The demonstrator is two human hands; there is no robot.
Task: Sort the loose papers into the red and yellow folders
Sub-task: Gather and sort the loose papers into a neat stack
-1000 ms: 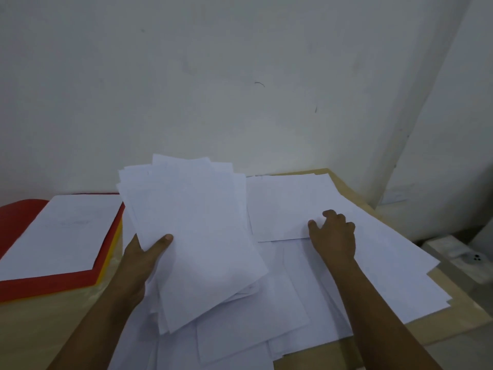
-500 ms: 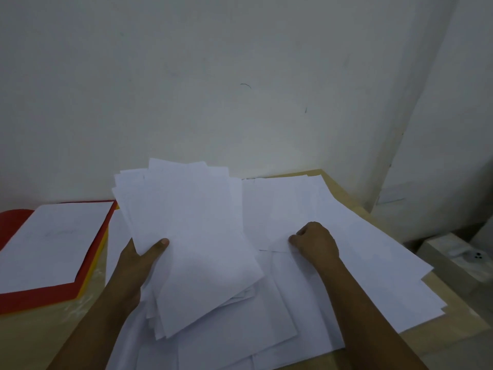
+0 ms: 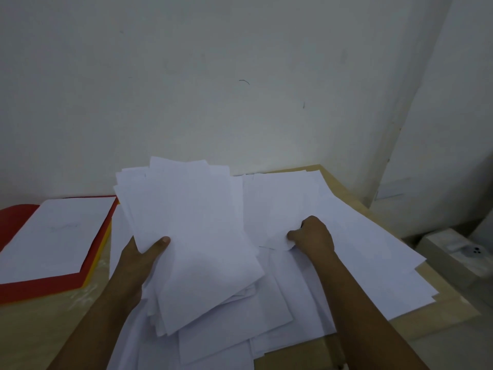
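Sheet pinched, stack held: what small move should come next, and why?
Probably lift the pinched sheet clear and lay it onto the stack: the right hand grips its near corner, while the left hand holds the stack raised beside it.

Both hands forward, left hand gripping with thumb on top; right hand curled, pinching
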